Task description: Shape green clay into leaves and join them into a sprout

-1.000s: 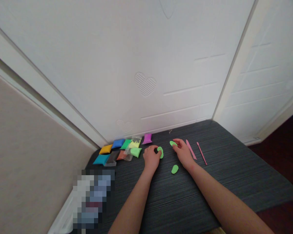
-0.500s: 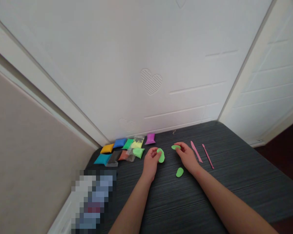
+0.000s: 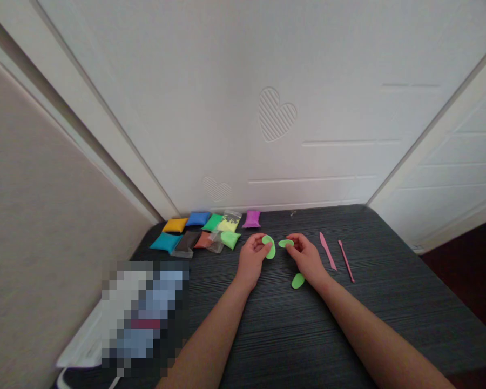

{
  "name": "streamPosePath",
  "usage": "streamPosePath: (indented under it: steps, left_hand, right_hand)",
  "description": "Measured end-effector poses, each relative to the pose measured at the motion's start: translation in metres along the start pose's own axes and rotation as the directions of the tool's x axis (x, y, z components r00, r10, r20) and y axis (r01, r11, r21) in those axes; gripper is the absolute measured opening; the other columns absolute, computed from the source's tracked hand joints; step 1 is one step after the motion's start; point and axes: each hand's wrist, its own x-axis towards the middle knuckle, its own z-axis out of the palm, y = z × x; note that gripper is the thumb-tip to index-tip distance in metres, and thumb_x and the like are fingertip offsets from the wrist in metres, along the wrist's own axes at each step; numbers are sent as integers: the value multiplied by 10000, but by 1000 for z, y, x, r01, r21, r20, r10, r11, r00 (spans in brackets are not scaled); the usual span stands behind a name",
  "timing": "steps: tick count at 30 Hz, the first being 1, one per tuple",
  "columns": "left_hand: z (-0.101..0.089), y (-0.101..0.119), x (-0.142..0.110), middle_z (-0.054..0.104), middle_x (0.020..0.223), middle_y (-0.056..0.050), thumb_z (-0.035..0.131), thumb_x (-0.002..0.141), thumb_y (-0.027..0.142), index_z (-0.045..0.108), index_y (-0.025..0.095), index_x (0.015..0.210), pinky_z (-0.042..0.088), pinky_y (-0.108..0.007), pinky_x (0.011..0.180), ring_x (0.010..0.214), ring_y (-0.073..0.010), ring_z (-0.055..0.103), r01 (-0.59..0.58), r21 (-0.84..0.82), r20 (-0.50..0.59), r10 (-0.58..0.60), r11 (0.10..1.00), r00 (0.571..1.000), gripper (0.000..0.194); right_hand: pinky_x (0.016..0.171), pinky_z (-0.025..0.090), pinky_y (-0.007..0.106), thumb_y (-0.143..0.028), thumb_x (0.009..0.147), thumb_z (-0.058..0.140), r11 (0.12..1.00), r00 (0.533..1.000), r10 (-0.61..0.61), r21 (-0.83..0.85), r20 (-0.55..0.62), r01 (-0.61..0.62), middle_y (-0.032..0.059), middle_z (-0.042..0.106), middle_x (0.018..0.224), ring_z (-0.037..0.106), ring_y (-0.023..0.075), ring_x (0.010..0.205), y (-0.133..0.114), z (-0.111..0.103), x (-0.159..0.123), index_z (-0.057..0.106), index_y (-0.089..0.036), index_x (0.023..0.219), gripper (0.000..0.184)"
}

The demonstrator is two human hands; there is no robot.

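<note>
Between the thumb and fingers of my left hand (image 3: 252, 262) is a flat, light green clay piece (image 3: 271, 249), held upright above the dark table. My right hand (image 3: 306, 260) pinches another thin green clay oval (image 3: 284, 243) by its edge, a short gap to the right of the first. Below my right hand, a third green clay oval (image 3: 297, 281) lies flat on the table. A pink plastic clay knife (image 3: 328, 251) and a thin pink modelling stick (image 3: 346, 261) rest just right of that hand.
Clay packets in several colours, among them a purple packet (image 3: 251, 219) and a teal packet (image 3: 166, 242), lie at the back left of the dark table (image 3: 275, 335). A white panel (image 3: 210, 108) rises behind it. A blurred-out object (image 3: 152, 308) sits at the left edge.
My right hand has brought its green oval closer to the piece in my left hand. The camera view has shifted slightly.
</note>
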Motion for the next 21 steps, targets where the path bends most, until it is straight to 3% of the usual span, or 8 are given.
streamPosePath:
  steps: [8,21]
  left_hand:
    - [2,-5,17,587,812,-7,649,636,264,545,162,881,430,-247,708,720,-102,552,-69,-63,-55,66,996,996,284]
    - [2,-4,18,591,810,-11,667,616,257,550,153,888,429,-248,694,720,-110,548,-13,-40,-9,13,999,1000,314]
  right_hand:
    - [630,402,262,-329,720,506,998,997,-55,-26,51,56,-9,601,770,526,129,660,5,2,20,573,-214,871,202]
    - [636,400,257,-310,729,501,996,993,-91,25,72,89,-4,586,750,518,132,665,6,4,30,573,-197,892,211]
